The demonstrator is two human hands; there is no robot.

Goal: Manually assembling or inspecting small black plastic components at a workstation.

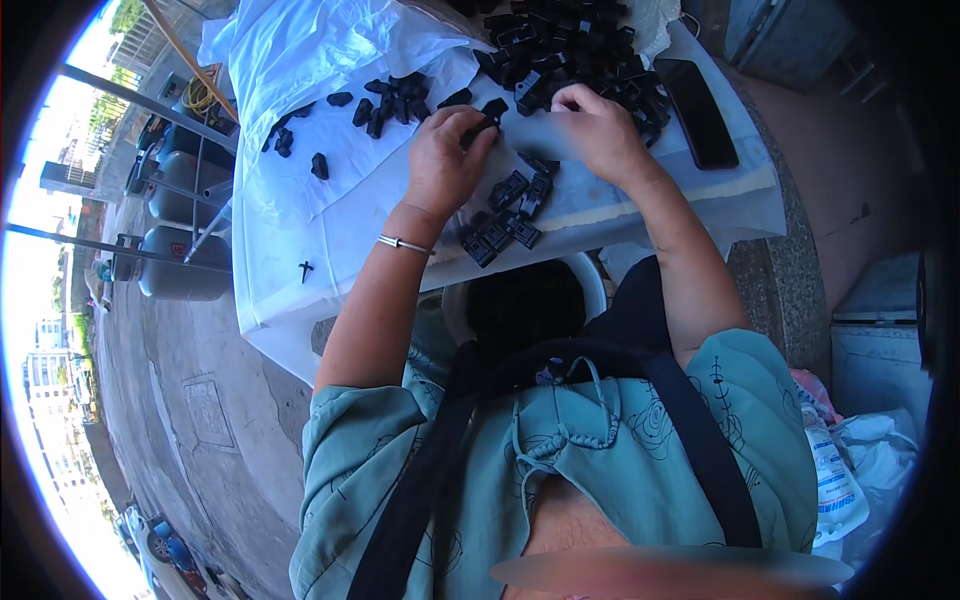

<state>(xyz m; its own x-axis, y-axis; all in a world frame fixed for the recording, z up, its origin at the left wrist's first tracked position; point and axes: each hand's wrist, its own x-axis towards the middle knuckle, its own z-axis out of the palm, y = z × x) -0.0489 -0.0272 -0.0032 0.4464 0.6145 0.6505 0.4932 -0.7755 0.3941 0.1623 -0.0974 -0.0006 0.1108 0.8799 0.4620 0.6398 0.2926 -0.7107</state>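
Observation:
My left hand [440, 165] is over the middle of the covered table, thumb and fingers closed on a small black plastic part [491, 111]. Opposite it, my right hand [608, 140] is beside the front of a large heap of black plastic housings [560, 45]. Its fingers are curled in; a blur covers the thumb side, so what they hold, if anything, is hidden. Several black housings [508, 190] lie in a cluster between my forearms, close to the near edge. Smaller black pieces [400, 98] are scattered left of and beyond my left hand.
White plastic sheeting [330, 50] covers the table [590, 225]. A black phone [698, 112] lies to the right of the heap. Near the left corner is a small black cross-shaped piece [306, 271]. Below the near edge stands a round tub [597, 290] with a dark inside.

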